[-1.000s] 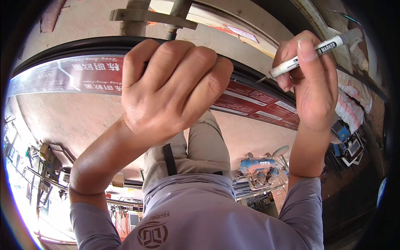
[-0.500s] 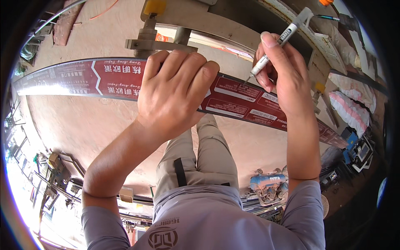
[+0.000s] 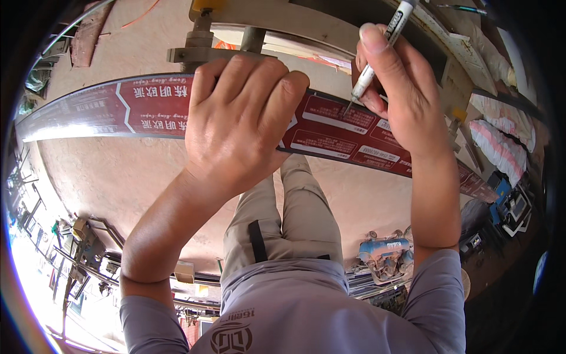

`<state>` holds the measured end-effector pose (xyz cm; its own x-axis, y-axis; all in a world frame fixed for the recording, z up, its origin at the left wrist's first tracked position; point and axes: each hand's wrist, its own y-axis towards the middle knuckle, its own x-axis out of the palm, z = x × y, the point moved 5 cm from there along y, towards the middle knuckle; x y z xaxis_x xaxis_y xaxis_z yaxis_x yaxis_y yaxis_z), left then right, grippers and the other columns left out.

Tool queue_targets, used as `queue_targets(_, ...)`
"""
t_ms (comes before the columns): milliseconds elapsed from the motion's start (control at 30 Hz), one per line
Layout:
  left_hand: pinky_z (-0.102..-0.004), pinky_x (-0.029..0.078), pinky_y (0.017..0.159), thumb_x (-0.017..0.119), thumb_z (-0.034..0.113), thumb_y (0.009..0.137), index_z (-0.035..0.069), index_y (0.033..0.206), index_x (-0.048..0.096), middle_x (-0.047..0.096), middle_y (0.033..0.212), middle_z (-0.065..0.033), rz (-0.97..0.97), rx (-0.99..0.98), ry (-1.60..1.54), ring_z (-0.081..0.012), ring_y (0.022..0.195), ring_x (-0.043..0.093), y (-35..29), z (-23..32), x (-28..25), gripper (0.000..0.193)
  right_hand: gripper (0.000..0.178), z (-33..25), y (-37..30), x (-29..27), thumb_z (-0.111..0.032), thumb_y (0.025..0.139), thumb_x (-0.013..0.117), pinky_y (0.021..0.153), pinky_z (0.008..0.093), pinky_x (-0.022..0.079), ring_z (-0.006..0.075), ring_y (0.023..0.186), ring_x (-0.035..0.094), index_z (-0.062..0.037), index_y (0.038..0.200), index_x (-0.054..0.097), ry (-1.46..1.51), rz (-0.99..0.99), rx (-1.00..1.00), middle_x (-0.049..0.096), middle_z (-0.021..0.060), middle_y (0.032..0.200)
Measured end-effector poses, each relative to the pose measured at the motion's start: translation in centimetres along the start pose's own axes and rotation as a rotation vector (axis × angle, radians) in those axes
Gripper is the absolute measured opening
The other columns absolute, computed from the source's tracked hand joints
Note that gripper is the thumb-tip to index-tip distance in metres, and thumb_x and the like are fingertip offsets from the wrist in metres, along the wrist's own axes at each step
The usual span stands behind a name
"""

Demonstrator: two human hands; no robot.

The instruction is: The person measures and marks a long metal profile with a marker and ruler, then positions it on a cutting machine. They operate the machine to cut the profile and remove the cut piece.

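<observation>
A long, flat metal profile (image 3: 156, 106) covered in dark red printed film stretches across in front of me, from the far left down to the right. My left hand (image 3: 244, 115) is closed over its middle, the fingers curled round the far edge. My right hand (image 3: 401, 88) pinches a white marker pen (image 3: 380, 56) between thumb and fingers. Its thin tip points down at the film near the profile's far edge; whether it touches cannot be made out. The pen's upper end runs out of the picture.
Beyond the profile stands a machine frame with a metal bar (image 3: 221, 56) and a yellow fitting (image 3: 203, 6). Woven sacks (image 3: 498, 150) lie at the right. Behind me are a blue compressor (image 3: 383, 248), a cardboard box (image 3: 184, 271) and stacked metal lengths.
My left hand and the profile have shifted slightly left. The marker pen has turned a little more upright, and its tip has stayed near the far edge.
</observation>
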<state>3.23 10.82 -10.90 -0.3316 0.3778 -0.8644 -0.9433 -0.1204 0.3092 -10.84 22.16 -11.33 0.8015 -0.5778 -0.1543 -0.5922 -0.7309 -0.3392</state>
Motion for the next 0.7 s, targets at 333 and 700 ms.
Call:
queue_targets(333, -0.0413, 0.043, 0.087, 0.091, 0.047, 0.063, 0.013, 0.113, 0.062, 0.063, 0.102, -0.0044, 0.03, 0.071, 0.074, -0.0242, 0.094, 0.062, -0.36, -0.51, 0.62, 0.067, 0.034, -0.43, 0.18, 0.05, -0.034, 0.111, 0.049, 0.049, 0.0233, 0.036, 0.0074, 0.055, 0.045, -0.0069, 0.09, 0.053, 0.169, -0.054, 0.194, 0.048, -0.0011, 0.069)
queue_targets(700, -0.042, 0.043, 0.09, 0.092, 0.05, 0.063, 0.013, 0.116, 0.061, 0.064, 0.107, -0.0041, 0.007, 0.039, 0.071, -0.0232, 0.098, 0.062, -0.54, -0.34, 0.62, 0.072, 0.032, -0.35, -0.23, -0.09, -0.032, 0.111, 0.051, 0.049, 0.0222, 0.036, 0.0067, 0.056, 0.045, -0.0072, 0.09, 0.052, 0.095, 0.005, 0.078, 0.049, -0.0009, 0.069)
